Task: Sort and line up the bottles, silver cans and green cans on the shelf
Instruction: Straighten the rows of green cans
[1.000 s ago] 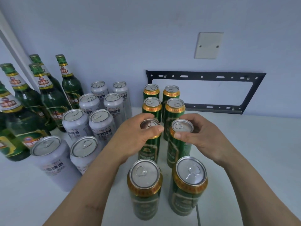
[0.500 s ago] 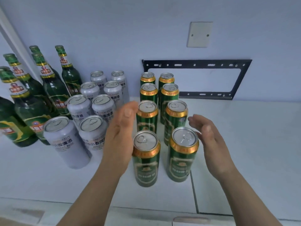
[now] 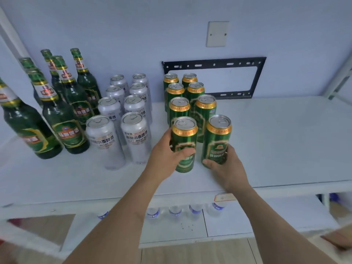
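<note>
On the white shelf [image 3: 276,145] stand three groups. Several green bottles [image 3: 62,111] fill the left, several silver cans [image 3: 114,134] stand in two columns in the middle, and several green cans [image 3: 205,109] form two columns to their right. My left hand [image 3: 163,159] is wrapped around the front left green can [image 3: 184,138]. My right hand [image 3: 226,168] grips the lower part of the front right green can [image 3: 217,138]. Both cans stand upright on the shelf.
A black metal bracket [image 3: 213,63] leans on the wall behind the green cans, under a white wall plate [image 3: 217,34]. Small water bottles [image 3: 175,210] stand on a lower shelf below the front edge. A shelf post [image 3: 341,77] rises at the far right.
My hands went from the third-row green cans' tops, opened and drew back, and now grip the two front green cans. The camera has pulled back, showing the shelf edge and lower shelf.
</note>
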